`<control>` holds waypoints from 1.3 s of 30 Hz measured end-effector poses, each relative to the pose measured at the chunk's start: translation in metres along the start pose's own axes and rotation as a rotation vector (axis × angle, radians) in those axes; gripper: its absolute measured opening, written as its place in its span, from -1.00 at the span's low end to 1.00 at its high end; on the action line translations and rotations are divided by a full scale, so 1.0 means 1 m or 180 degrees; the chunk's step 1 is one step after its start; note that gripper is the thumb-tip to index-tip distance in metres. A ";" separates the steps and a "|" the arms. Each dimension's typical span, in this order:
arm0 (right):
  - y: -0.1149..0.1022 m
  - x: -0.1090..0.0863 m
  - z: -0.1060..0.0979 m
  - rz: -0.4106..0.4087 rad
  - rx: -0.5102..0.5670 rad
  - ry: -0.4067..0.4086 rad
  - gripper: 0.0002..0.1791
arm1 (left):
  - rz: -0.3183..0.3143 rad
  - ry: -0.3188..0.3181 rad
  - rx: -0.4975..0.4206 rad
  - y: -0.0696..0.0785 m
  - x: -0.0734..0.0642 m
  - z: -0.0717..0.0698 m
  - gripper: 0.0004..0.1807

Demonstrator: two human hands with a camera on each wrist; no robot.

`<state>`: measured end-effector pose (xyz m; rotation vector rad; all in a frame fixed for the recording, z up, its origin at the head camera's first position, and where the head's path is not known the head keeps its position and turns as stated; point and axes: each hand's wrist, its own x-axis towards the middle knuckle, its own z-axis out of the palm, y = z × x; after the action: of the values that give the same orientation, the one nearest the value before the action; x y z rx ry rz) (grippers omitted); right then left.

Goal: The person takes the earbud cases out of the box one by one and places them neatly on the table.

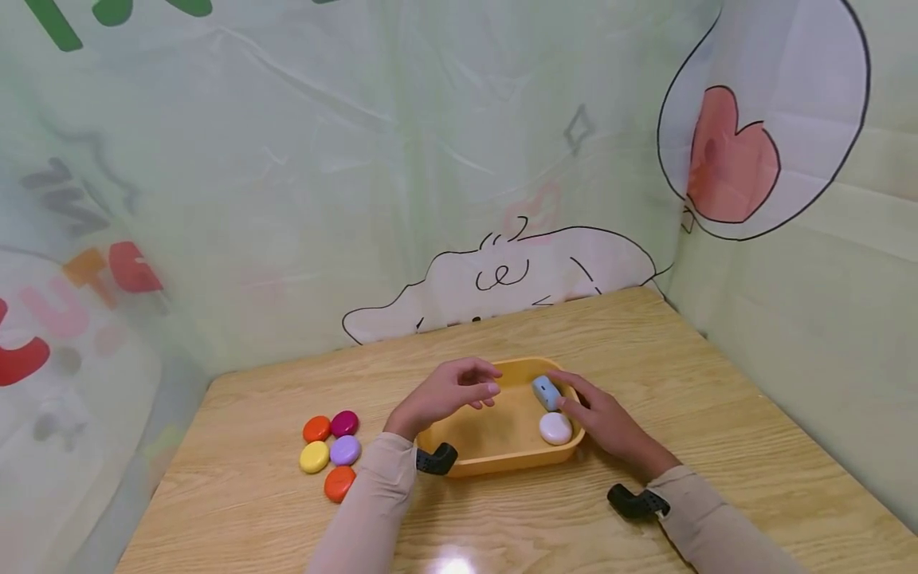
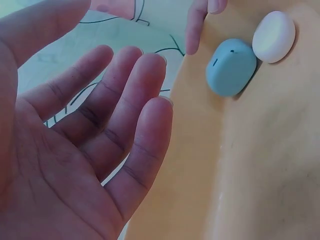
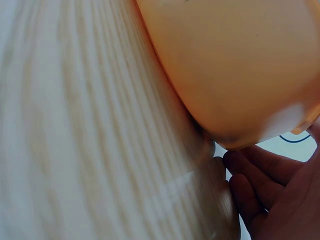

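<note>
My left hand [image 1: 452, 392] hovers over the left part of an orange-yellow tray [image 1: 488, 462], fingers loosely bent and palm bare in the left wrist view. At the tray's right end is my right hand [image 1: 602, 413], its thumb over the rim and its other fingers against the outer wall [image 3: 235, 100] in the right wrist view. Inside that end lies a light blue rounded case [image 1: 547, 394] with a small dark slot, like an earbud case. A glossy white round disc [image 1: 555, 429] sits right beside it, nearer the front wall.
Left of the tray, several glossy discs lie grouped on the wooden table [image 1: 237, 494]: an orange one [image 1: 317, 429], a magenta one [image 1: 344, 423], a yellow one [image 1: 314, 458], a lavender one [image 1: 346, 450] and a red-orange one [image 1: 340, 484]. A printed curtain [image 1: 287, 199] hangs behind.
</note>
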<state>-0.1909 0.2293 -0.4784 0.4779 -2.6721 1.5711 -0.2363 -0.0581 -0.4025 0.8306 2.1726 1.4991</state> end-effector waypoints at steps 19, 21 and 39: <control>0.000 0.000 0.001 0.0042 -0.0062 0.0016 -0.43 | -0.0141 -0.0611 -0.0107 -0.009 0.035 0.011 -0.54; 0.000 0.000 0.001 0.0038 -0.0059 0.0025 -0.43 | -0.0192 -0.0756 -0.0040 -0.011 0.039 0.012 -0.51; 0.001 0.000 0.001 -0.0019 -0.0158 0.0139 -0.46 | -0.0462 -0.1406 0.0357 -0.013 0.054 0.027 -0.55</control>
<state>-0.1906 0.2285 -0.4798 0.4443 -2.6677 1.4918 -0.2645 -0.0069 -0.4230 0.9174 1.9475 1.0163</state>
